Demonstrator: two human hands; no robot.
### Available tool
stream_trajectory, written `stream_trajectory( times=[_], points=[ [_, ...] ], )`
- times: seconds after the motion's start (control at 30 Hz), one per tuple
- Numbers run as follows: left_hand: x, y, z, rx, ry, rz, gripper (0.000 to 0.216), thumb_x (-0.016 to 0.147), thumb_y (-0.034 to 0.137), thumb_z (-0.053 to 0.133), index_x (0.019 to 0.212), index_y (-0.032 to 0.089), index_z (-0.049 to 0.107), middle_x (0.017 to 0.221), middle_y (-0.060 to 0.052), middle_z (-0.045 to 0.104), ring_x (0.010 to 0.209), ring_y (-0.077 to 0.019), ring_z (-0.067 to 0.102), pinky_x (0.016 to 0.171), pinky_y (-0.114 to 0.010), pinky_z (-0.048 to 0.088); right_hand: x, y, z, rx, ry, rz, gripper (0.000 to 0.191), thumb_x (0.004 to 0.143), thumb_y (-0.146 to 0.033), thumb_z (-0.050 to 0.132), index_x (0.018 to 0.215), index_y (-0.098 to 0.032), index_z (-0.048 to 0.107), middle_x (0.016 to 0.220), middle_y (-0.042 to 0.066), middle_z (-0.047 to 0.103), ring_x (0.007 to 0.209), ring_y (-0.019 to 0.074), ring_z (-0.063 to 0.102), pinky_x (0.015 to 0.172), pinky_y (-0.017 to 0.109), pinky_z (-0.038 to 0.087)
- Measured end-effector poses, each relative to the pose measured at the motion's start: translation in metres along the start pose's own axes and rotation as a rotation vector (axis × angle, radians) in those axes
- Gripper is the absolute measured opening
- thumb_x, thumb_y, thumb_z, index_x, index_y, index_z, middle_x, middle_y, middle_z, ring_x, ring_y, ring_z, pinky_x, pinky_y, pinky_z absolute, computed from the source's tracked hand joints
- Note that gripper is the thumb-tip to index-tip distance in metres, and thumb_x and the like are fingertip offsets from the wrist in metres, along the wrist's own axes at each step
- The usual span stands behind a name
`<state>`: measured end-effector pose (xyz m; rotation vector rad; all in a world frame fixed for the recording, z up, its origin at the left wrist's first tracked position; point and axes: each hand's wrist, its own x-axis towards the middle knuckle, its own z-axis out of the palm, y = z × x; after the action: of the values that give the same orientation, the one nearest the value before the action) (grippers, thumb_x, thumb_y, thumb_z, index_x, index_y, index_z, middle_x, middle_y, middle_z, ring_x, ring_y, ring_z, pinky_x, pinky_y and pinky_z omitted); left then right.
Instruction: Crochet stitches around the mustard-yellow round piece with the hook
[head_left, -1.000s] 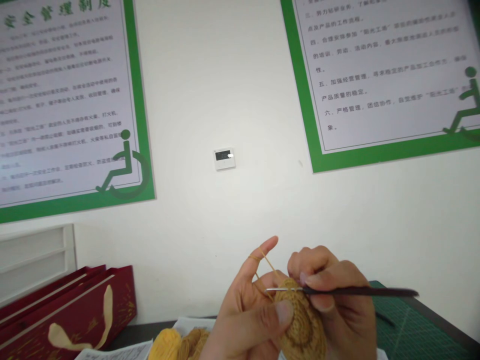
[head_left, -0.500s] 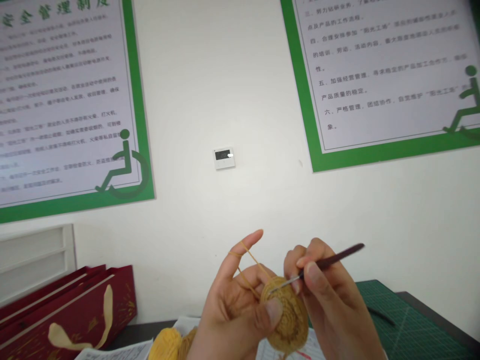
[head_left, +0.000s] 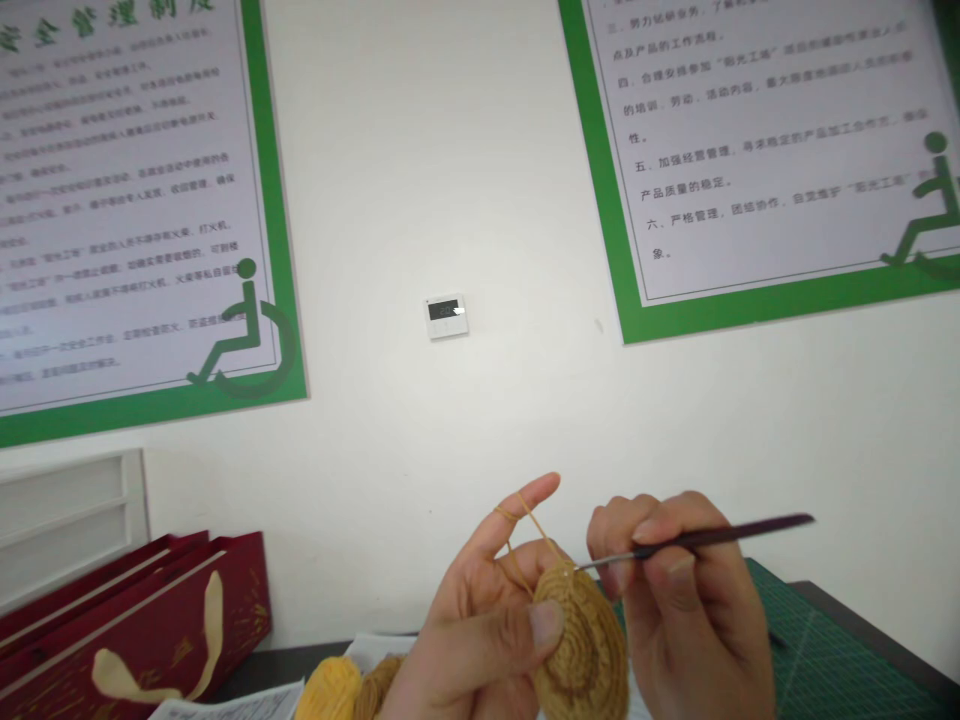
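Observation:
My left hand [head_left: 480, 610] pinches a round tan crochet piece [head_left: 585, 640] with its thumb on the front. A strand of tan yarn [head_left: 536, 520] loops around its raised index finger and runs down to the piece's top edge. Between the thumb and fingers of my right hand [head_left: 675, 580] is a crochet hook [head_left: 720, 534] with a dark handle. Its metal tip meets the top edge of the piece; whether it sits inside a stitch I cannot tell.
Yellow yarn [head_left: 328, 690] and tan yarn [head_left: 379, 685] lie left of my hands, by printed papers [head_left: 240, 704]. Red gift bags [head_left: 187, 630] stand at the left. A green cutting mat [head_left: 825, 640] is at the right. Behind are a wall thermostat [head_left: 445, 316] and green-framed posters [head_left: 281, 200].
Both hands have moved to the right. The hook has drawn back from over the piece's face to its top edge, and its handle lies closer to level.

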<state>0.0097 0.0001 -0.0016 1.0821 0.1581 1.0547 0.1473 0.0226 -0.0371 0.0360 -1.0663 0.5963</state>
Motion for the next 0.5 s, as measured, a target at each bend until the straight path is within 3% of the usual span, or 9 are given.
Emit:
stream_trajectory(
  times=[0.2, 0.27, 0.33, 0.4, 0.5],
  points=[
    [-0.001, 0.003, -0.001, 0.063, 0.018, 0.019, 0.066, 0.073, 0.006, 0.08, 0.137, 0.018, 0.066, 0.084, -0.006, 0.068, 0.074, -0.0174, 0.064, 0.07, -0.029, 0.052, 0.006, -0.009, 0.0, 0.265, -0.065, 0.474, 0.03, 0.102, -0.041, 0.052, 0.078, -0.022, 0.055, 0.062, -0.005, 0.044, 0.055, 0.0107, 0.034, 0.054, 0.024, 0.033],
    [-0.002, 0.001, 0.0, 0.156, 0.057, 0.085, 0.066, 0.076, 0.009, 0.081, 0.138, 0.023, 0.065, 0.084, -0.006, 0.069, 0.075, -0.0178, 0.064, 0.069, -0.029, 0.05, 0.006, -0.007, 0.0, 0.231, -0.105, 0.506, 0.03, 0.1, -0.041, 0.058, 0.077, -0.023, 0.053, 0.065, -0.005, 0.049, 0.056, 0.0103, 0.037, 0.055, 0.023, 0.035],
    [-0.001, -0.003, 0.0, 0.227, 0.089, 0.151, 0.065, 0.078, 0.012, 0.082, 0.138, 0.028, 0.065, 0.083, -0.004, 0.069, 0.071, -0.0155, 0.061, 0.066, -0.029, 0.047, 0.005, -0.005, -0.002, 0.089, -0.149, 0.35, 0.022, 0.099, -0.036, 0.062, 0.081, -0.025, 0.055, 0.072, -0.004, 0.055, 0.062, 0.0116, 0.047, 0.059, 0.024, 0.041],
    [-0.001, -0.006, 0.002, 0.26, 0.118, 0.187, 0.063, 0.078, 0.013, 0.083, 0.137, 0.031, 0.067, 0.082, -0.003, 0.068, 0.068, -0.014, 0.059, 0.064, -0.028, 0.046, 0.007, -0.004, -0.007, -0.164, -0.207, 0.041, 0.007, 0.097, -0.023, 0.062, 0.092, -0.027, 0.061, 0.077, -0.002, 0.059, 0.069, 0.014, 0.055, 0.062, 0.027, 0.046],
    [0.001, -0.009, 0.004, 0.27, 0.16, 0.231, 0.058, 0.08, 0.014, 0.082, 0.134, 0.029, 0.069, 0.081, -0.003, 0.068, 0.07, -0.0153, 0.061, 0.063, -0.027, 0.046, 0.011, -0.006, -0.015, -0.671, -0.288, -0.541, 0.029, 0.085, 0.0, 0.064, 0.102, -0.023, 0.068, 0.081, 0.002, 0.066, 0.073, 0.0169, 0.06, 0.063, 0.032, 0.052]
  ],
)
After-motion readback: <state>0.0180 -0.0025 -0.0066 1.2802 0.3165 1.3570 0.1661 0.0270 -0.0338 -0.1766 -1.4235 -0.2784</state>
